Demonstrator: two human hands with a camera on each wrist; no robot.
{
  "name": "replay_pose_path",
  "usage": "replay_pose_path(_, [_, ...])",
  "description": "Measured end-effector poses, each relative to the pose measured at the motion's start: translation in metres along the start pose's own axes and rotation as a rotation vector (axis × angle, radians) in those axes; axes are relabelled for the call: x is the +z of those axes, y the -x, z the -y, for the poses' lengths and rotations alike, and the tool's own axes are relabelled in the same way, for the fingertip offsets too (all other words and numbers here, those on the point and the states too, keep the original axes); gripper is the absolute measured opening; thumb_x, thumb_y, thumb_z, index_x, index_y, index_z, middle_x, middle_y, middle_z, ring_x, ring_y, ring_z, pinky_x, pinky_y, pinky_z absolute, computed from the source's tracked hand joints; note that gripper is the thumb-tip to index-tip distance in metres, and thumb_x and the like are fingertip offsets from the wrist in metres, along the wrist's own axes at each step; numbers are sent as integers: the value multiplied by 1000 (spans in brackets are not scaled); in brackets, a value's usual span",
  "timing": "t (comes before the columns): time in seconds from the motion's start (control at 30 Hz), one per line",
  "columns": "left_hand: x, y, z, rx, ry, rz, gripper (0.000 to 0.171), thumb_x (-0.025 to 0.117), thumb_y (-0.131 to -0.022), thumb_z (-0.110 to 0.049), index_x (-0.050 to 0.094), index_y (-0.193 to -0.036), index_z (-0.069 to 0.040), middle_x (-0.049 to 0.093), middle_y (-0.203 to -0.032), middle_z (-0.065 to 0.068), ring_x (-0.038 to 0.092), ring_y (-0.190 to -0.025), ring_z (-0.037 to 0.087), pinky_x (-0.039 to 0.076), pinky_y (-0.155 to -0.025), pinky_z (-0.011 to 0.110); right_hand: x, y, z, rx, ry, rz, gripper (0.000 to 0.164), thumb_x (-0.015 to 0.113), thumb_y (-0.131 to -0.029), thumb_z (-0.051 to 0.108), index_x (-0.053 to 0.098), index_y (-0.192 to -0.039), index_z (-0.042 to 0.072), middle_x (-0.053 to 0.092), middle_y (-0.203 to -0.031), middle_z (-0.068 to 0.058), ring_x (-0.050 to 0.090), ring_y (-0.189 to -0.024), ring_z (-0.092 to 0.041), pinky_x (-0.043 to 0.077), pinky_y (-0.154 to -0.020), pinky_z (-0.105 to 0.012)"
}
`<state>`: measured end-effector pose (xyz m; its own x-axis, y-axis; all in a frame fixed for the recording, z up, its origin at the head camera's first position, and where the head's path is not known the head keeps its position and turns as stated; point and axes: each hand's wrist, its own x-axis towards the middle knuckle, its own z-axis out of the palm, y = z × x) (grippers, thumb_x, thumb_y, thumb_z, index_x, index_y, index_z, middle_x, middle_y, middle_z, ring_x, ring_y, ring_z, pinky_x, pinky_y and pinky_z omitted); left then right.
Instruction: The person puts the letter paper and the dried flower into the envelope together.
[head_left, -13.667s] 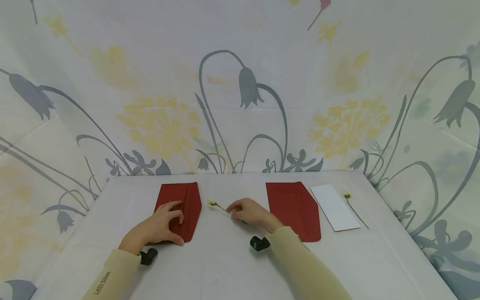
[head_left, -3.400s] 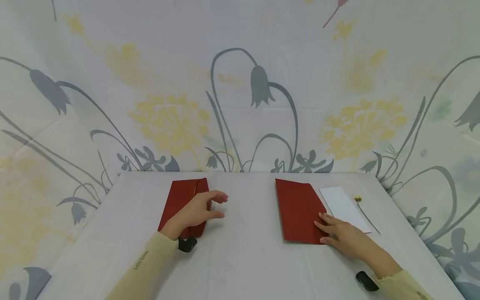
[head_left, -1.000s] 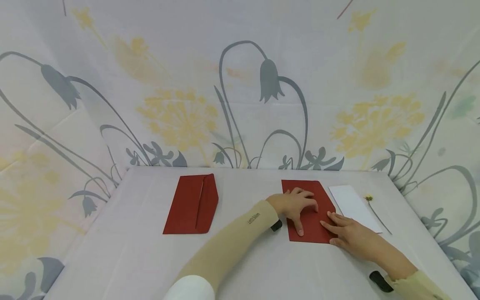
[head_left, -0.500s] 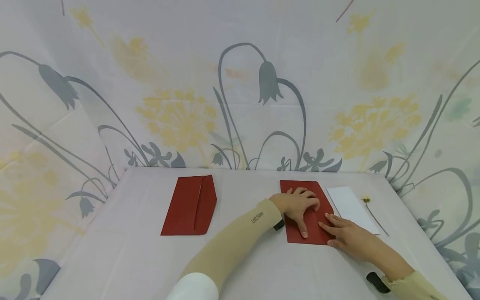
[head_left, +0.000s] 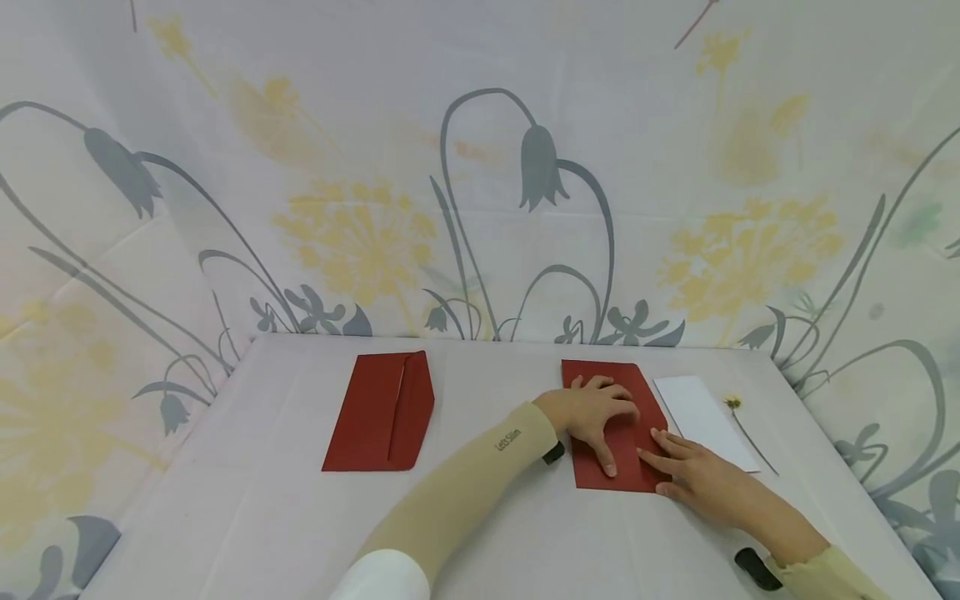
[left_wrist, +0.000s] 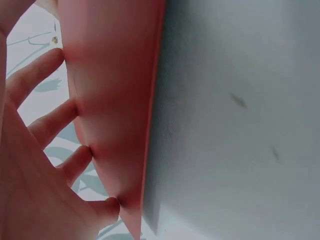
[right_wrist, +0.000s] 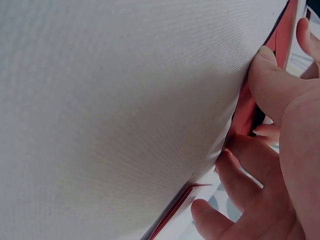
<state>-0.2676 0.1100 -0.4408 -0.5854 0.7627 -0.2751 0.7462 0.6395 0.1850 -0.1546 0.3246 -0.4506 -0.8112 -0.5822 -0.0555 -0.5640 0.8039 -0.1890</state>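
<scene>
One white card [head_left: 708, 421] lies between red envelope [head_left: 628, 442] and flower [head_left: 732, 402].

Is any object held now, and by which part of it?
Nothing is visibly gripped: the left hand rests on the right-hand red envelope, and the right hand touches its right edge.

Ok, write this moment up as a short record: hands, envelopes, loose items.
Left hand: spread fingers resting on the right red envelope
Right hand: fingers at that envelope's right side
Left red envelope: flat on the table, touched by neither hand
White card: right of the right red envelope, partly hidden by the right hand
Yellow flower: right of the card
</scene>
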Motion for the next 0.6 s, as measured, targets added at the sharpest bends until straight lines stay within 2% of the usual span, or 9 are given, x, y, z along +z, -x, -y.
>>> replay_pose_path(0.13, [2, 4, 3, -30, -22, 3, 92, 81, -62, -71, 42, -142, -51, 10, -163, -17, 2, -150, 20, 17, -118, 51, 1, 1, 0, -1, -1, -11, 51, 70, -93, 27, 59, -138, 8, 45, -146, -29, 41, -133, -49, 45, -97, -57])
replay_pose_path(0.23, [3, 6, 2, -45, -46, 16, 99, 83, -59, -71, 37, -145, -50, 1, -164, -14, -3, -151, 24, 17, -118, 51, 2, 1, 0, -5, -8, -11, 51, 70, -93, 27, 59, -138, 7, 45, -146, -29, 42, -133, -49, 45, -97, -57])
replay_pose_path(0.43, [5, 10, -3, -54, -103, 41, 115, 85, -55, -70, 26, -150, -45, -5, -165, -10, -4, -151, 26, 20, -117, 50, 3, 0, -1, -36, -9, -3, 48, 69, -93, 29, 63, -134, 6, 46, -144, -31, 43, -131, -50, 45, -96, -59])
replay_pose_path(0.6, [7, 12, -6, -86, -111, 49, 123, 87, -51, -69, 20, -152, -46, -6, -165, -10, -3, -151, 26, 25, -115, 52, 3, -1, -2, -41, -15, -19, 46, 69, -93, 24, 63, -134, 5, 45, -144, -32, 43, -131, -51, 44, -97, -60])
